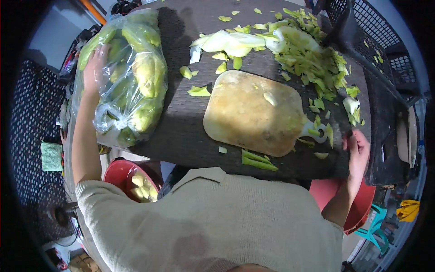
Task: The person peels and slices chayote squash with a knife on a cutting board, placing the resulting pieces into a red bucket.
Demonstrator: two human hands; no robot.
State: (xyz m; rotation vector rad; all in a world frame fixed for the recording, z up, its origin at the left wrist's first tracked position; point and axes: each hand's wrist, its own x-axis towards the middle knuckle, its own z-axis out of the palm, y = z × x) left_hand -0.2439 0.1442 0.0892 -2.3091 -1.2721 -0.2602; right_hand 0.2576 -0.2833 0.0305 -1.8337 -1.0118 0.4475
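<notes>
My left hand point(96, 69) rests on the left side of a clear plastic bag point(124, 114), fingers extended against it. Large green and yellowish vegetables point(148, 75), apparently chayotes, fill the bag. At the table's right edge, my right hand point(359, 146) has its fingers curled around or beside something small and dark; whether it grips this is unclear. A stained cutting board point(253, 114) lies between my hands, with a small pale scrap point(270, 99) on it. Green peel strips point(260, 160) lie along its near side, and another peel piece crosses its handle.
A heap of green peelings point(306, 56) covers the table's far right. Below the table edge stand a red bucket point(115, 173) with peeled pale pieces point(144, 187) at left and another red bucket point(365, 204) at right. A black plastic crate point(380, 25) borders the table at right.
</notes>
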